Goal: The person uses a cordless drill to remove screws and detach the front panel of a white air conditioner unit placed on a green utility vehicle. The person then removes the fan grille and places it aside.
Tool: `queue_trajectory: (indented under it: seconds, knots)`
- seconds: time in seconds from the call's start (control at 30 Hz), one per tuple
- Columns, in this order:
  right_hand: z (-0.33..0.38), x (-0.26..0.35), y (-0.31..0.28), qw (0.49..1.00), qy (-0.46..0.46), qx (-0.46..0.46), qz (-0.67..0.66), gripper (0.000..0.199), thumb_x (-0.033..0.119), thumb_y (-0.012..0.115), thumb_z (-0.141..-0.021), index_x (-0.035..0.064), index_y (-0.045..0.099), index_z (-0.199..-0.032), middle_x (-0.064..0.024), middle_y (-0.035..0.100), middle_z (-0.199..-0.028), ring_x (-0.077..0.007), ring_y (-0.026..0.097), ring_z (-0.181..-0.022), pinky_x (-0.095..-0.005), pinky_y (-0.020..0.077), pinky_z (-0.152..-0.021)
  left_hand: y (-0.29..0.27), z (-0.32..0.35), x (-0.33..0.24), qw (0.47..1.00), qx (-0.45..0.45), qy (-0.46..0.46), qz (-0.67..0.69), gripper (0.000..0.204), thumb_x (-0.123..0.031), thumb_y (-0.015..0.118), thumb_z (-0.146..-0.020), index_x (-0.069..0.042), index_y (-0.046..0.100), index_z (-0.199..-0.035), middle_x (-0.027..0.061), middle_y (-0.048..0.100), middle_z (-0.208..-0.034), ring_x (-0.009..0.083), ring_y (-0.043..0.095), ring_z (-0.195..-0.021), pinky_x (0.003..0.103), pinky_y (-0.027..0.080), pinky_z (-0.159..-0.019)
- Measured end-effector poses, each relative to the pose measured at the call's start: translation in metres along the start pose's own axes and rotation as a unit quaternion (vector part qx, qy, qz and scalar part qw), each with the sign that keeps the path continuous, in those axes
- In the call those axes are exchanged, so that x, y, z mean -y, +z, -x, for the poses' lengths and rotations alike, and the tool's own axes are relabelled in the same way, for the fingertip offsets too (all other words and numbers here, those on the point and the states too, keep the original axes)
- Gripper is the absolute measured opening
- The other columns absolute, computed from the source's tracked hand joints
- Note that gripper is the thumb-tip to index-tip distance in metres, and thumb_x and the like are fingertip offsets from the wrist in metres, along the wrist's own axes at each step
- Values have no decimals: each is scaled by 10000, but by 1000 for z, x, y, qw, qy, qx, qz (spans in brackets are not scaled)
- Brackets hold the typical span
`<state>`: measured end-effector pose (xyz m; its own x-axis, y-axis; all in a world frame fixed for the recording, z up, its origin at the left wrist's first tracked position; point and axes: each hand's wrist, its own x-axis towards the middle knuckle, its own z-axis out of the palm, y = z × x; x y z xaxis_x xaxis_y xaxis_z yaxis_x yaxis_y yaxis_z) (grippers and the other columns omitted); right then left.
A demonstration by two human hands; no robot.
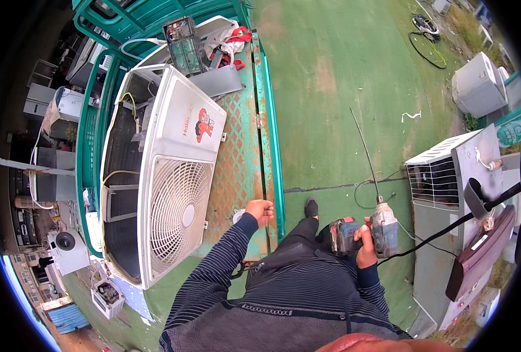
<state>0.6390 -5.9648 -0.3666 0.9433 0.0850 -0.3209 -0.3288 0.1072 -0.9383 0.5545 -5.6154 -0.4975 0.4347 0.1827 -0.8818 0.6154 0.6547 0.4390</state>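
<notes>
My right hand is wrapped round the grip of a cordless drill, blue and grey with a red and black battery. A long thin bit sticks out of its chuck, pointing away from me. Closed fingers show on my left hand, over the near edge of the truck bed; whatever is in them, if anything, is hidden. To its left, a white air conditioner outdoor unit with a round fan grille stands on the bed, its interior exposed along the left side.
The teal truck bed has a rusty patterned floor and a raised side rail. At its far end lie a crate, a grey metal panel and red-and-white cloth. Another caged unit stands on my right. A cable crosses the green ground.
</notes>
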Motion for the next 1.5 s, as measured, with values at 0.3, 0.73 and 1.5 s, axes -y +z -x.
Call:
queue_trajectory:
  seconds: [0.3,0.73,1.5]
  knots:
    - [-170,61,50,992,-33,86,80,290,162,533,-988,-27,509,-1207,-15,503,-799,-91,469,-711,-257,405,-706,70,-125,-154,967,-97,82,222,159,-57,554,-930,20,593,-1064,87,627,-837,217,635,-725,381,585,-675]
    - [-461,118,152,950,-1,266,162,284,139,516,-1001,-12,507,-1242,-10,505,-876,-95,468,-741,-294,437,-794,103,-293,-321,905,-245,130,323,95,11,540,-893,39,613,-947,131,646,-814,235,641,-685,389,567,-626]
    - [-623,114,316,899,120,334,255,303,165,553,-972,-20,499,-1206,-16,504,-805,-105,491,-729,-308,451,-808,88,-495,-422,824,-530,186,73,134,13,636,-802,28,672,-930,183,675,-787,309,681,-732,399,541,-678]
